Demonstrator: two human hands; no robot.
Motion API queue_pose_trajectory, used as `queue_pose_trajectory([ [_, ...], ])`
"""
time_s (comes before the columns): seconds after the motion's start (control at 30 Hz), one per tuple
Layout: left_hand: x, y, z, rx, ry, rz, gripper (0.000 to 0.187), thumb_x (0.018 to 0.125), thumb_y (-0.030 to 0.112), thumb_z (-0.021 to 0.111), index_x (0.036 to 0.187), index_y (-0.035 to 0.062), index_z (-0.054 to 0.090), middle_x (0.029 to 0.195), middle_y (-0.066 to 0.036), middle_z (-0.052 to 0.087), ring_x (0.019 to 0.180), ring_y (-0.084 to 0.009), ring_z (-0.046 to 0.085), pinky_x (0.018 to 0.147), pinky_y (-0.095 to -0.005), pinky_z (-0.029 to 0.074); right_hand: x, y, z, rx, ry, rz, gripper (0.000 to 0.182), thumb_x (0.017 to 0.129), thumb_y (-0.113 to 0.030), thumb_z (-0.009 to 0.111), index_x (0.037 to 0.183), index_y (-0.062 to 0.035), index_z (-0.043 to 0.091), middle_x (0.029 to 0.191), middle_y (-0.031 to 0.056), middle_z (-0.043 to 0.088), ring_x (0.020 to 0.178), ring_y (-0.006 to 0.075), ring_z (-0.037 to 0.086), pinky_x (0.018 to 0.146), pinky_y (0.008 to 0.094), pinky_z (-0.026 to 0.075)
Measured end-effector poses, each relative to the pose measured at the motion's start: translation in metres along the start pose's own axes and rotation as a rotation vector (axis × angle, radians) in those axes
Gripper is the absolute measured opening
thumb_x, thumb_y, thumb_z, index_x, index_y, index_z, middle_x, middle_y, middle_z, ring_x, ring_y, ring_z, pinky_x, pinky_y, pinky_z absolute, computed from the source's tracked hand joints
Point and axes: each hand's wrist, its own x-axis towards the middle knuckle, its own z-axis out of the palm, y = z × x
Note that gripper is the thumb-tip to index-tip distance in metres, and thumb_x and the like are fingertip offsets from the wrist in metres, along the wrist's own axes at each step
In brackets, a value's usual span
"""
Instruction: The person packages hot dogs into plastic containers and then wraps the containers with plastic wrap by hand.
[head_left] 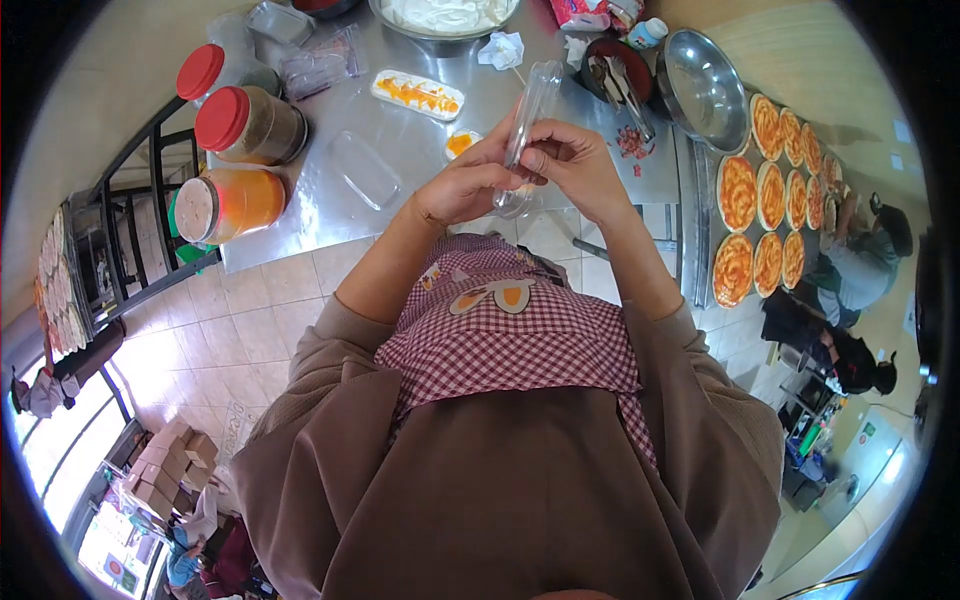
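Both of my hands hold a clear plastic container [541, 95] tilted on its edge, above the front of the steel table [310, 215]. My left hand [465, 188] grips its lower left side. My right hand [577, 165] is closed on its right side, thumb towards the other hand. Whether anything is inside the container is hard to make out. Just beyond my left hand lies a small white piece with an orange top [461, 143]. A white tray with orange topping [418, 95] is further back, and a clear plastic tray [364, 170] lies to the left.
Red-lidded jars [255, 125] and an orange-filled jar [235, 205] line the left edge. At the back is a bowl of white cream [445, 18]. Tongs [622, 85] and a metal bowl [700, 90] are right, near sauced pizza bases [737, 190]. Other people [865, 255] work far right.
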Motion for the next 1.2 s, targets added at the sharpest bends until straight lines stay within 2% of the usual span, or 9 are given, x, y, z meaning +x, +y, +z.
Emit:
queue_pose_trajectory([
  [0.23, 0.000, -0.003, -0.011, 0.025, -0.022, -0.015, 0.102, 0.066, 0.014, 0.058, 0.152, 0.0061, 0.003, 0.139, -0.015, 0.038, 0.128, -0.0257, 0.041, 0.108, -0.0361, 0.030, 0.002, 0.000, -0.001, -0.003, 0.008, 0.055, 0.014, 0.089, -0.010, 0.065, 0.098, 0.0008, 0.064, 0.091, 0.0054, 0.067, 0.082, 0.0120, 0.065, 0.073, 0.0252, 0.055],
  [0.3, 0.000, -0.003, -0.014, -0.032, -0.089, 0.005, 0.093, 0.074, 0.002, 0.049, 0.153, 0.0107, 0.001, 0.136, -0.008, 0.037, 0.119, -0.0190, 0.042, 0.101, -0.0314, 0.036, 0.004, 0.001, -0.001, -0.029, 0.004, 0.065, 0.016, 0.090, -0.011, 0.066, 0.099, 0.0010, 0.064, 0.092, 0.0055, 0.067, 0.082, 0.0118, 0.064, 0.073, 0.0252, 0.055],
  [0.43, -0.001, -0.004, -0.011, 0.062, -0.014, 0.000, 0.082, 0.084, 0.005, 0.052, 0.153, 0.0093, 0.007, 0.135, -0.007, 0.038, 0.118, -0.0180, 0.042, 0.102, -0.0312, 0.035, 0.006, 0.009, -0.001, -0.059, 0.047, -0.081, 0.018, 0.089, -0.013, 0.067, 0.100, 0.0010, 0.063, 0.093, 0.0051, 0.066, 0.084, 0.0108, 0.063, 0.075, 0.0246, 0.054],
  [0.5, -0.001, -0.008, -0.011, 0.404, 0.099, 0.053, 0.068, 0.093, 0.011, 0.054, 0.151, 0.0068, 0.018, 0.137, -0.007, 0.036, 0.123, -0.0157, 0.039, 0.101, -0.0298, 0.036, 0.005, 0.010, -0.001, -0.105, 0.081, -0.141, 0.019, 0.088, -0.012, 0.067, 0.101, 0.0010, 0.063, 0.093, 0.0047, 0.066, 0.086, 0.0105, 0.062, 0.077, 0.0245, 0.053],
  [0.63, -0.017, -0.010, -0.009, 0.631, 0.124, 0.143, 0.056, 0.094, 0.017, 0.058, 0.144, 0.0036, 0.036, 0.132, -0.009, 0.044, 0.123, -0.0146, 0.042, 0.097, -0.0283, 0.042, -0.004, 0.010, 0.001, -0.124, 0.119, -0.146, 0.019, 0.085, -0.008, 0.069, 0.102, -0.0002, 0.063, 0.095, 0.0043, 0.065, 0.088, 0.0108, 0.061, 0.081, 0.0251, 0.051],
  [0.7, -0.026, -0.007, -0.003, 0.606, 0.252, 0.053, 0.048, 0.091, 0.016, 0.063, 0.134, 0.0015, 0.049, 0.123, -0.008, 0.056, 0.113, -0.0142, 0.053, 0.090, -0.0268, 0.048, -0.010, 0.014, 0.003, -0.050, 0.124, -0.142, 0.020, 0.084, -0.006, 0.070, 0.103, -0.0008, 0.063, 0.096, 0.0045, 0.065, 0.088, 0.0110, 0.061, 0.082, 0.0255, 0.051],
  [0.73, -0.030, -0.008, -0.001, 0.602, 0.255, 0.048, 0.048, 0.091, 0.016, 0.063, 0.134, 0.0015, 0.049, 0.123, -0.008, 0.056, 0.113, -0.0142, 0.053, 0.090, -0.0268, 0.048, -0.014, 0.017, 0.003, -0.061, 0.130, -0.095, 0.021, 0.084, -0.005, 0.070, 0.104, -0.0010, 0.064, 0.096, 0.0051, 0.066, 0.088, 0.0113, 0.061, 0.082, 0.0257, 0.051],
  [0.8, -0.037, -0.011, 0.002, 0.617, 0.344, -0.019, 0.042, 0.088, 0.017, 0.068, 0.126, 0.0000, 0.057, 0.110, -0.008, 0.065, 0.097, -0.0140, 0.061, 0.085, -0.0276, 0.051, -0.022, 0.023, 0.006, -0.069, 0.136, -0.039, 0.022, 0.084, -0.004, 0.070, 0.104, -0.0012, 0.064, 0.097, 0.0056, 0.066, 0.089, 0.0117, 0.062, 0.082, 0.0259, 0.051],
  [1.2, -0.055, -0.011, -0.001, 0.535, 0.238, -0.249, 0.042, 0.091, 0.016, 0.063, 0.128, -0.0017, 0.054, 0.111, -0.010, 0.066, 0.099, -0.0129, 0.062, 0.085, -0.0259, 0.051, -0.043, 0.041, 0.008, 0.040, 0.092, 0.080, 0.017, 0.085, -0.004, 0.069, 0.101, 0.0007, 0.066, 0.095, 0.0070, 0.068, 0.089, 0.0135, 0.064, 0.081, 0.0281, 0.054],
])
